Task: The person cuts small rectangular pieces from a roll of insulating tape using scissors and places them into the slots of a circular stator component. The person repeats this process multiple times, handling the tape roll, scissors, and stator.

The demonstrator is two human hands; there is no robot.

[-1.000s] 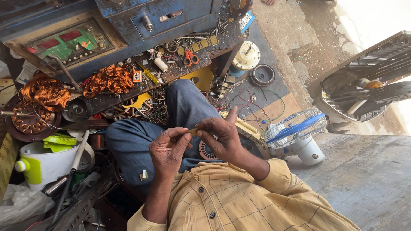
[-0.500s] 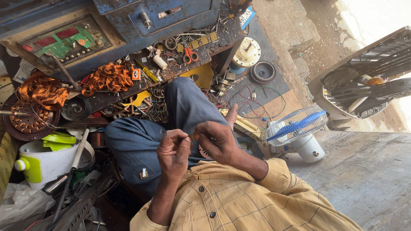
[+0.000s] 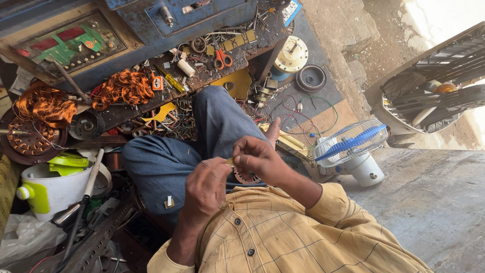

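Looking down from the head camera, we start with the largest item, the blue bench (image 3: 151,96), which runs across the 10 to 12 o'clock part of the view. On it lie two bundles of copper wire (image 3: 124,87), a green circuit panel (image 3: 70,43) and orange-handled scissors (image 3: 222,58). At 3 o'clock a grey grille (image 3: 429,86) leans at the edge. Below it, a small fan (image 3: 351,144) with blue blades stands on the concrete floor (image 3: 439,202). At 9 o'clock a wound stator (image 3: 30,136) rests beside the bench, and under it stands a white and green jug (image 3: 45,189). At 1 o'clock a cream disc (image 3: 290,55) and a black ring (image 3: 310,78) lie on a dark mat.

At centre we see our blue-clad knee (image 3: 202,136) and, toward 6 o'clock, our yellow checked shirt (image 3: 283,232).

The left hand (image 3: 207,187) and right hand (image 3: 257,159) meet just above the lap. Both are closed to a pinch, fingertips touching, on a small yellowish piece (image 3: 231,162) held between them. It is too small for us to tell its kind. Directly beneath the hands, at 6 o'clock from the pinch, a toothed ring (image 3: 246,177) rests on the lap, mostly hidden by the right hand.
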